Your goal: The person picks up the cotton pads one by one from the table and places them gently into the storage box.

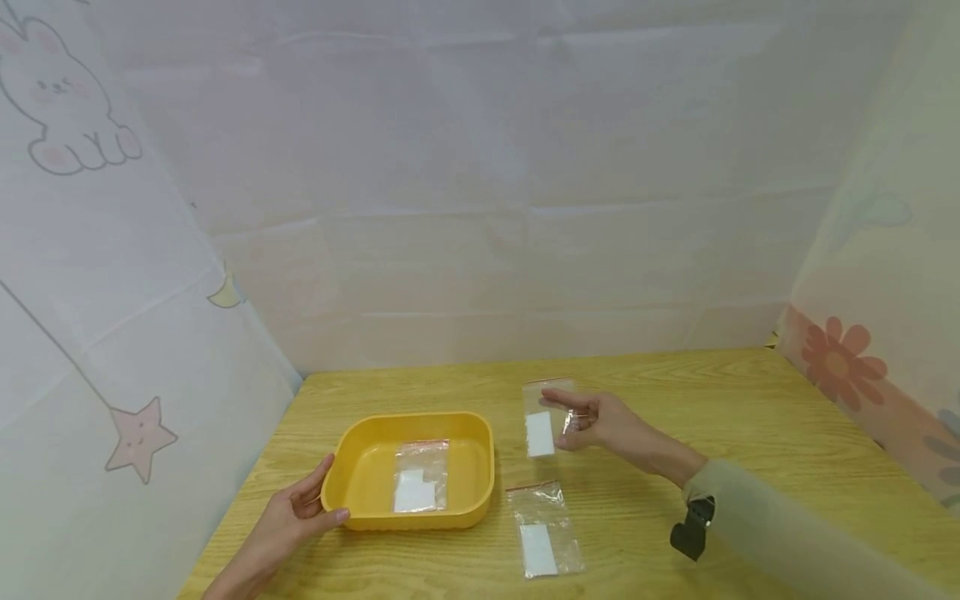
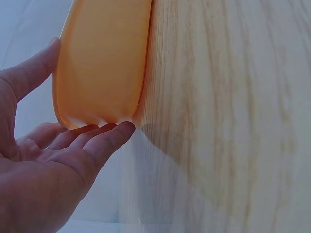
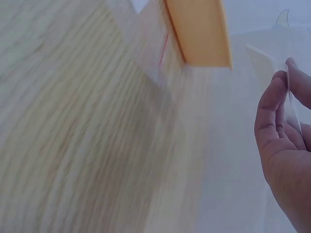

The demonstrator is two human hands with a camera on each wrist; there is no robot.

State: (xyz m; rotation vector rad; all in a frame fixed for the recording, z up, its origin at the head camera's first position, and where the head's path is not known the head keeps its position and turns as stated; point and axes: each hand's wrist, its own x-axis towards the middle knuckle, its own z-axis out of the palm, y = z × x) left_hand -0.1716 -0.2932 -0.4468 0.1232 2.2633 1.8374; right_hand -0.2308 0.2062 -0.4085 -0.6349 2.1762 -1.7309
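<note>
A yellow plastic tray [image 1: 480, 512] stands on the table, with a clear zip bag [image 1: 422, 457] holding a white piece lying inside it. My left hand [image 1: 281, 527] grips the tray's left end, thumb at the front rim and fingers against the outer wall, as the left wrist view also shows. To the right of the tray, my right hand [image 1: 603, 423] pinches a second zip bag [image 1: 540, 433] by its edge, raised above the table. It contains a white rectangular piece [image 3: 262, 65]. Below that hand, a third zip bag [image 1: 543, 529] with a white piece lies flat on the wood.
The wood-grain table [image 1: 712, 392] meets a pale cloth backdrop [image 1: 525, 208] at its far edge. Printed cloth sides rise left and right, one with a pink star [image 1: 141, 439], the other with a red flower [image 1: 840, 362]. A black strap [image 1: 693, 527] hangs from the right sleeve.
</note>
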